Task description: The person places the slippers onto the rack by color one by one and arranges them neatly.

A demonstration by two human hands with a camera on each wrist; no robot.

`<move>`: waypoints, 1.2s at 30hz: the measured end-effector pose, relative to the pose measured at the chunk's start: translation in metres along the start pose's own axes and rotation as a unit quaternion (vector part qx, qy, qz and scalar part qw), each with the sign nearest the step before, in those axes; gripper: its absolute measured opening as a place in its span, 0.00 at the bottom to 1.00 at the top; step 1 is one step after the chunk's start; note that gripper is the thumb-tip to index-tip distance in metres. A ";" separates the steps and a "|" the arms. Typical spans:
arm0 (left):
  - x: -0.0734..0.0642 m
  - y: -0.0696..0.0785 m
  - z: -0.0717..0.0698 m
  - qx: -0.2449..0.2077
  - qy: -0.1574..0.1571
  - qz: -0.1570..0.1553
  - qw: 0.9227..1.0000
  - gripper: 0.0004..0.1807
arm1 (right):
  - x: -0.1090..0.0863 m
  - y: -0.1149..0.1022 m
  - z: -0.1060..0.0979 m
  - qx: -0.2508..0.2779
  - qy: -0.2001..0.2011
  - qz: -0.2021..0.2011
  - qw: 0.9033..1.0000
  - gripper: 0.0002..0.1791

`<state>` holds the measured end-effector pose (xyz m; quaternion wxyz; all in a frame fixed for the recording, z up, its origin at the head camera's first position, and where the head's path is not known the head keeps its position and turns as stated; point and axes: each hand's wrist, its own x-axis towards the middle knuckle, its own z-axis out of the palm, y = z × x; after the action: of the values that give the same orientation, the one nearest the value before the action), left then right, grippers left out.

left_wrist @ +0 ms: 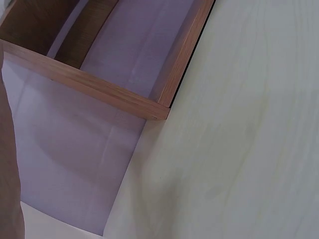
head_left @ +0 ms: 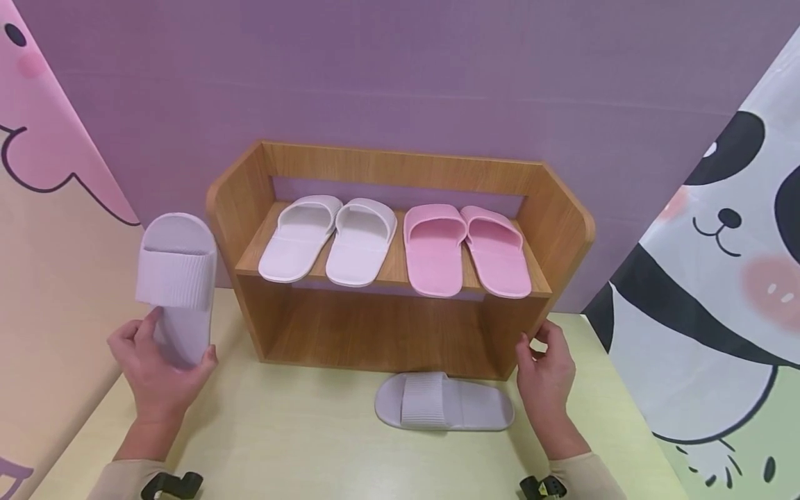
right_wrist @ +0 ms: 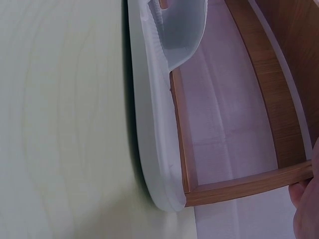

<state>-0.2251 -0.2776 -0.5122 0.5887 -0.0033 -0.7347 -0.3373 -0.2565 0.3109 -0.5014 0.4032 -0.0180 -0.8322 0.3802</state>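
My left hand [head_left: 159, 368] grips a grey-lavender slipper [head_left: 178, 278] by its heel end, holding it toe up to the left of the wooden shoe rack [head_left: 400, 156]. Only a sliver of that hand [left_wrist: 9, 169] shows in the left wrist view, and the held slipper is out of that view. With thumb and fingers, my right hand [head_left: 546, 371] pinches the front edge of the rack's right side panel [right_wrist: 249, 186]. A matching grey-lavender slipper [head_left: 478, 403] lies sideways on the table before the rack, its toe pointing left.
On the rack's upper shelf stand a white pair of slippers [head_left: 361, 243] and a pink pair [head_left: 435, 250]. The lower level [head_left: 375, 333] holds no slippers. The pale table [head_left: 281, 430] meets a purple backdrop [head_left: 400, 69], with a panda-print panel [head_left: 706, 361] at the right.
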 end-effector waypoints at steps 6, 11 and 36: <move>0.001 0.001 -0.001 -0.023 0.014 0.037 0.999 0.48 | 0.000 -0.001 -0.001 -0.003 -0.004 0.005 1.000 0.17; 0.004 0.009 -0.001 -0.044 0.010 0.059 0.997 0.47 | 0.000 -0.002 -0.001 -0.005 -0.005 0.009 1.000 0.17; -0.013 0.043 0.029 -0.135 -0.101 0.143 0.975 0.47 | 0.000 -0.002 -0.001 0.007 0.004 -0.009 1.000 0.17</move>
<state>-0.2291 -0.2245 -0.5042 0.5476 -0.2217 -0.7301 -0.3433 -0.2555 0.3102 -0.4998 0.4100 -0.0090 -0.8281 0.3822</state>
